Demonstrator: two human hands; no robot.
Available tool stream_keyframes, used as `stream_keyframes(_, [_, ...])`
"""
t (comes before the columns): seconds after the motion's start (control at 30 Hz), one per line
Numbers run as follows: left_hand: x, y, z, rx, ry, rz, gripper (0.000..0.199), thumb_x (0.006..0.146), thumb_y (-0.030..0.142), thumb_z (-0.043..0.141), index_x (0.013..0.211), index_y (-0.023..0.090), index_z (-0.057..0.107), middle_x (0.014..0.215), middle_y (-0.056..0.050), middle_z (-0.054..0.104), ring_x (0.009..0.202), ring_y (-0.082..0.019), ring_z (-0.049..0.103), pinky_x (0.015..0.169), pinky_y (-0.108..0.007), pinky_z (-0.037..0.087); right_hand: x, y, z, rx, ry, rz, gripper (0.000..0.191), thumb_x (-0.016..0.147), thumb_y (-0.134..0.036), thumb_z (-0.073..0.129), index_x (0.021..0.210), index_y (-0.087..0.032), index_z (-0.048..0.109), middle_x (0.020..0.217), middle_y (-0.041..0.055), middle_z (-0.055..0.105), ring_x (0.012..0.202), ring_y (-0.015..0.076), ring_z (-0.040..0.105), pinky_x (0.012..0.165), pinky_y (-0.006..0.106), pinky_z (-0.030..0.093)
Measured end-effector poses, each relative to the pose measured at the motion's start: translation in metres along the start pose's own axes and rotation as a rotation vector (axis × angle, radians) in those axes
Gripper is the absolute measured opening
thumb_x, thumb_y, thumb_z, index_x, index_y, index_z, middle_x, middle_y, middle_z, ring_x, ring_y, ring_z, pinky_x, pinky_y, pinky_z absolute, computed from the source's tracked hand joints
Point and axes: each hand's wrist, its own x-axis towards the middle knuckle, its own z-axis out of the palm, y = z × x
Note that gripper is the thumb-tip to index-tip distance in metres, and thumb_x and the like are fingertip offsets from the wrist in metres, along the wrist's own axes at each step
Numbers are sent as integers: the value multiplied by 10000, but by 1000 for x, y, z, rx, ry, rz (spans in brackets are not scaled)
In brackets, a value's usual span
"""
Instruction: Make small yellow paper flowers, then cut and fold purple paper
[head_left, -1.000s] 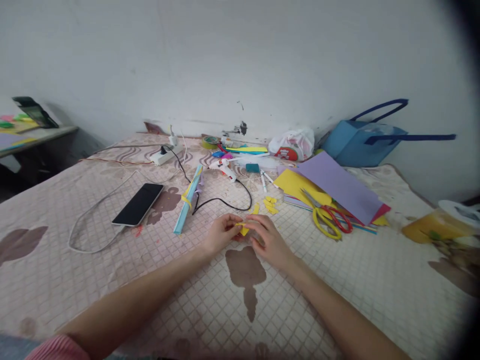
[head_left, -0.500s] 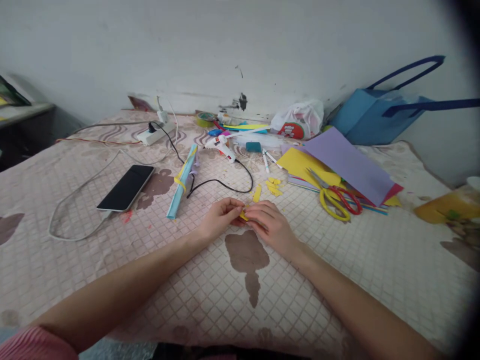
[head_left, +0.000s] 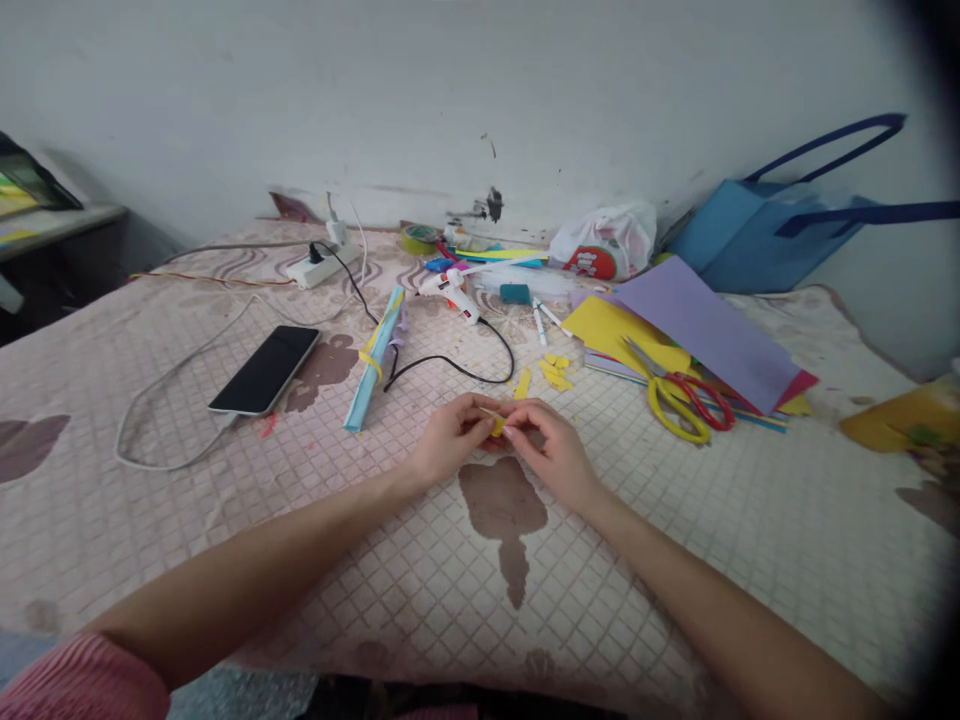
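A small yellow paper piece point(head_left: 497, 427) is pinched between my two hands just above the tablecloth; the fingers hide most of it. My left hand point(head_left: 456, 437) is closed on its left side, thumb on top. From the right, my right hand point(head_left: 553, 447) grips it between thumb and fingertips. Just beyond the hands lie several yellow paper scraps point(head_left: 556, 373) and a single yellow strip point(head_left: 523, 383). Left of the hands is a rolled light-blue paper tube point(head_left: 373, 365) with a yellow strip wound around it.
A white glue gun point(head_left: 454, 295) with a black cord lies behind the hands. Scissors point(head_left: 667, 395) with yellow and red handles lie by purple paper sheets point(head_left: 709, 325). A phone point(head_left: 266, 370) on a cable is at left, a blue bag point(head_left: 757, 235) at back right.
The view has shifted slightly, so everything sits a little further right. My right fingers have curled back, and more of the yellow paper piece shows between the hands.
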Motion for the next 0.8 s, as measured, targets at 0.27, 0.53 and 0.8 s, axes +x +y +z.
stream_keyframes(0.27, [-1, 3, 3, -5, -19, 4, 264, 775, 333, 661, 922, 125, 593, 830, -59, 671, 709, -131, 653, 661, -255, 551, -1, 2, 0, 127, 13, 182, 117, 854, -297, 526, 806, -203, 577, 760, 13, 606, 709, 147, 570, 670, 286, 470])
stream_keyframes(0.53, [0, 0, 2, -51, -3, -9, 312, 697, 279, 739, 916, 126, 578, 833, -61, 688, 709, -134, 657, 685, -268, 535, 1, 3, 4, 142, 49, 224, 148, 844, -333, 551, 790, -197, 579, 748, 15, 614, 696, 149, 579, 658, 285, 474])
stream_keyframes(0.8, [-2, 0, 4, -45, 75, 16, 249, 733, 276, 703, 887, 124, 580, 802, -54, 682, 686, -131, 650, 685, -273, 531, 0, 2, 3, 341, -12, 299, 181, 790, -361, 630, 863, -202, 584, 831, 27, 636, 733, 153, 608, 680, 301, 512])
